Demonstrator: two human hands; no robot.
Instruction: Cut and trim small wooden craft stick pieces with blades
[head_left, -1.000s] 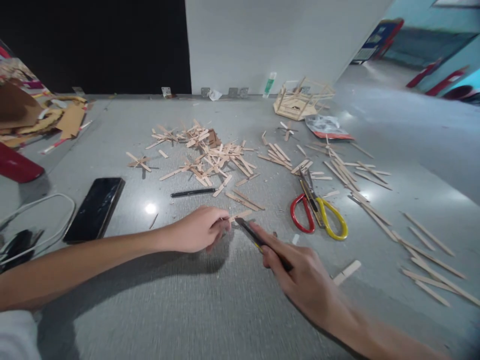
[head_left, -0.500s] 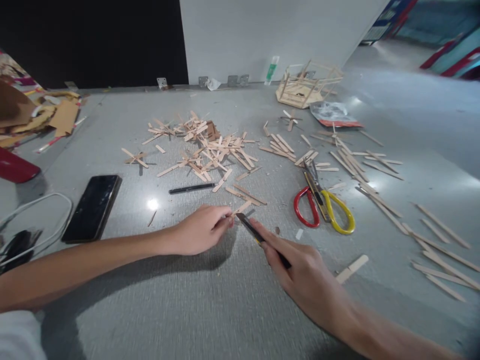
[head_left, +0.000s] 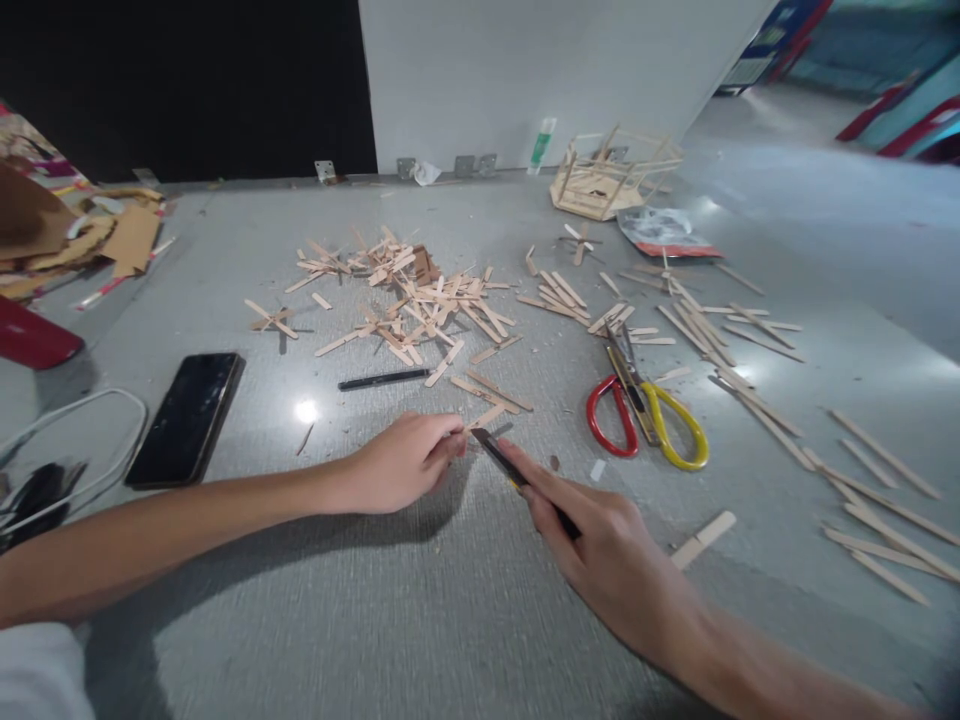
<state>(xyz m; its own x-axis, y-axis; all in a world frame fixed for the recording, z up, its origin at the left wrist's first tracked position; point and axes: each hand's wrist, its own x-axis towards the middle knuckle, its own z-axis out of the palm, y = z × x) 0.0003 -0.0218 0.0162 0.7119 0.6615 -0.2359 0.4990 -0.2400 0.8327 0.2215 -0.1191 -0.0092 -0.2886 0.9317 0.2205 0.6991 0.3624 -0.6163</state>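
My left hand (head_left: 409,460) pinches one end of a small wooden craft stick (head_left: 486,417) close to the table top. In my right hand (head_left: 600,540) is a black utility knife (head_left: 502,460), its tip against the stick beside my left fingertips. The exact contact of blade and wood is too small to make out. Just beyond lie a few more sticks (head_left: 491,390) and a black pen (head_left: 384,379). Scissors (head_left: 649,410) with one red and one yellow handle rest to the right, a yellowish cutter lying across them.
A heap of cut sticks (head_left: 442,300) spreads behind my hands, with longer sticks (head_left: 885,480) at right. A phone (head_left: 186,420) and white cable (head_left: 112,393) lie left. Along the back wall stand a glue stick (head_left: 541,146) and a stick-built frame (head_left: 600,185); cardboard pieces (head_left: 131,238) sit far left.
Both hands keep almost the same place, with the knife still at the stick. The view has shifted very slightly.
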